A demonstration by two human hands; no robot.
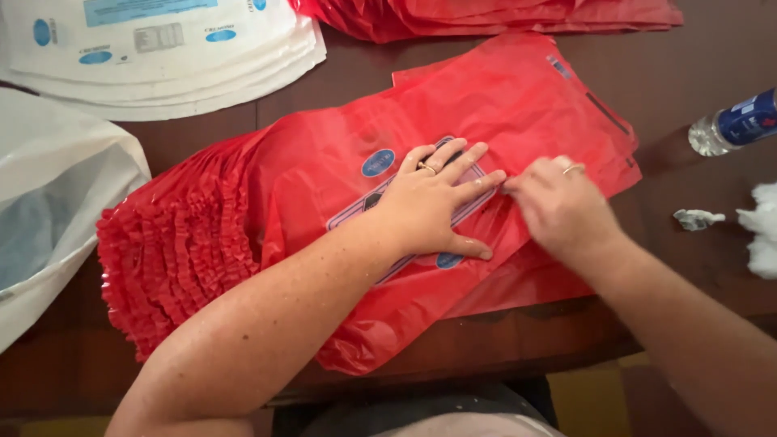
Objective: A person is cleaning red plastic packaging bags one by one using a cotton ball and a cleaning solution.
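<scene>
Left hand: flat, palm down, fingers spread wide; presses on the top red plastic bag over its printed label; a ring on one finger; grip not closed on anything.
Right hand: just beside the left fingertips, knuckles up, fingers curled down onto the same bag; a ring on one finger; the fingertips are hidden under the hand, so whether they pinch the film cannot be told, though it looks like a pinch.
Top red plastic bag: lies flat and slightly askew on the stack, across the middle of the bench, its near edge hanging over the bench front; pale rectangular label with blue ovals partly covered by the left hand.
Stack of red bags: beneath the top bag, fanned out to the left in many ruffled edges.
Bench: dark brown wood, carries all items.
Second red pile: far edge of the bench, well apart from the hands.
White printed bags: layered pile, far left.
White plastic sheet: left edge, near the red stack.
Water bottle: lying on its side, far right, blue label.
Crumpled white scrap: right of the hands, near a white fluffy wad.
</scene>
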